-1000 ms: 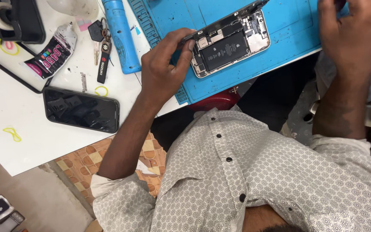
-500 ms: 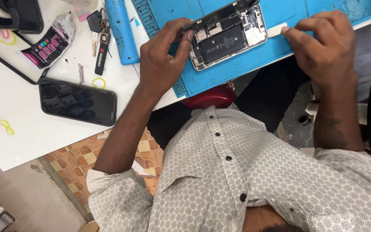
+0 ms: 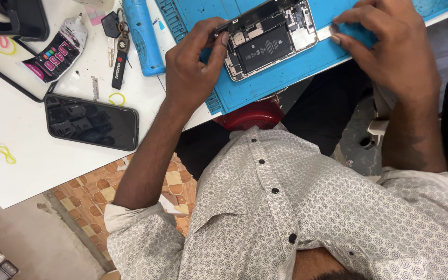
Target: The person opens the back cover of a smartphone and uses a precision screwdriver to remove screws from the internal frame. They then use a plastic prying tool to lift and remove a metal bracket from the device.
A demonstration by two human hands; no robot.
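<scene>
An opened phone with its black battery and boards exposed lies on a blue work mat at the top of the view. My left hand grips the phone's left end, thumb and fingers pinched at its upper left corner. My right hand is at the phone's right end, its fingertips closed on a small white strip that sticks out from the phone's edge. Whether a thin tool is in my left fingers I cannot tell.
A black phone lies screen up on the white table. Beyond it are a blue cylindrical tool, keys, a squeezed tube and yellow rubber bands. A red stool shows under the table edge.
My right hand came down from the upper right to the phone's right end and took hold of the white strip. My left hand stayed on the phone's left end.
</scene>
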